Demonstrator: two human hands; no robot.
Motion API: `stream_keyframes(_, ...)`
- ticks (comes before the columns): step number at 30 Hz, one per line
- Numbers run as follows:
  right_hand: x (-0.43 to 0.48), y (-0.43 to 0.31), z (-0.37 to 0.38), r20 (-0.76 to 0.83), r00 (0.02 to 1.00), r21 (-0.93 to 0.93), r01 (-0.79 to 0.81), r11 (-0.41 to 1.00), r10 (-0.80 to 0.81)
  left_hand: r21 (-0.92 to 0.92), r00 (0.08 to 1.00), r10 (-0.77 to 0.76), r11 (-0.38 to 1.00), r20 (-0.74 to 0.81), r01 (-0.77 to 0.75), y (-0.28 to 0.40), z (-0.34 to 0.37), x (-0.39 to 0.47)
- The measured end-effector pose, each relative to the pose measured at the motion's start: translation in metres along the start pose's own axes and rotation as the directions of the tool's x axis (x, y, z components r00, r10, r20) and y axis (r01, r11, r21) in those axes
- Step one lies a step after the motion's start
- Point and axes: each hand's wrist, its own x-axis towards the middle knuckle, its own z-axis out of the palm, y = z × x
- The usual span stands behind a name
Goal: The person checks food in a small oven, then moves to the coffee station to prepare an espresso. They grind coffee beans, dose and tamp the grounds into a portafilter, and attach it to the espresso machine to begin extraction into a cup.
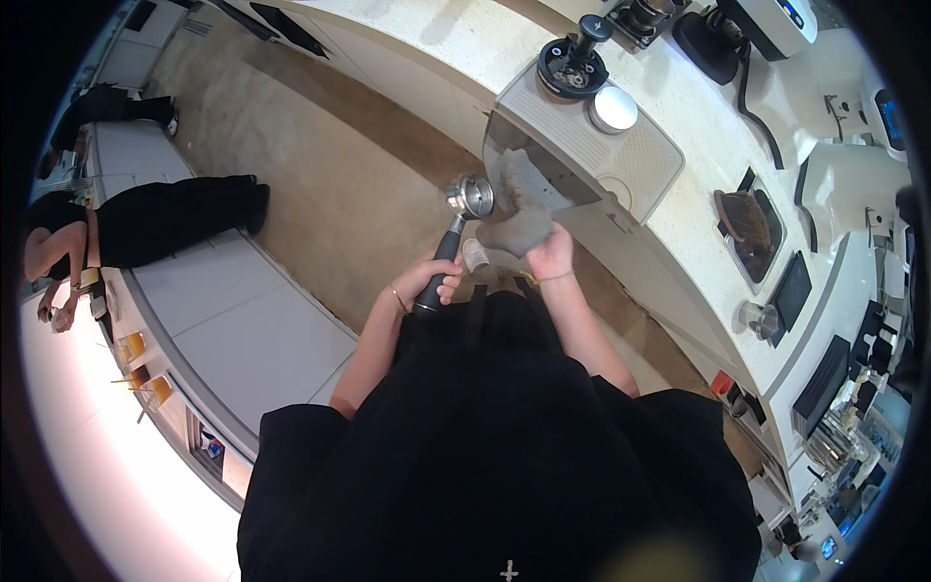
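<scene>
A portafilter [451, 233] with a black handle and metal head is gripped by its handle in my left hand [434, 282], the head pointing away from me. My right hand [551, 251] holds a grey cloth [518, 225] just to the right of the portafilter's head. The cloth is slightly blurred and hangs in front of the counter's side. Beyond my hands, a tamper [590, 36] rests on a black round holder [572, 69] on the ribbed mat [553, 98], with a round silver lid or tool [613, 110] beside it.
The curved counter [698, 240] runs along the right, with a brush [743, 218] over a recessed tray, a clear cup [758, 320] and a black scale or pad [793, 291]. Coffee equipment stands farther right. Two people in black are at the left counter, near several drinks [156, 391].
</scene>
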Motion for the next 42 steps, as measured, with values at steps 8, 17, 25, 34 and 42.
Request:
stream_keyframes(8, 0.023, -0.019, 0.027, 0.695, 0.695, -0.702, 0.711, 0.032, -0.184, 0.248, 0.999, -0.021, 0.968, -0.048, 0.032, 0.006, 0.032, 0.002)
stream_keyframes(17, 0.032, 0.001, 0.029, 0.269, 0.898, -0.774, 0.417, 0.477, -0.348, 0.731, 0.952, 0.263, 0.679, -0.160, -0.065, 0.026, 0.050, -0.003)
stream_keyframes(25, 0.004, 0.012, 0.028, 0.193, 0.970, -0.563, 0.234, 0.793, -0.149, 0.791, 0.876, 0.403, 0.610, -0.263, -0.043, 0.018, 0.039, 0.013)
stream_keyframes(34, -0.011, -0.005, 0.059, 0.368, 0.914, -0.335, 0.303, 0.892, -0.172, 0.736, 0.867, 0.396, 0.675, -0.303, -0.051, 0.020, 0.055, 0.013)
stream_keyframes(42, -0.004, 0.015, 0.063, 0.386, 0.811, -0.628, 0.580, 0.519, -0.440, 0.792, 0.835, 0.436, 0.611, -0.335, -0.001, 0.014, 0.043, 0.015)
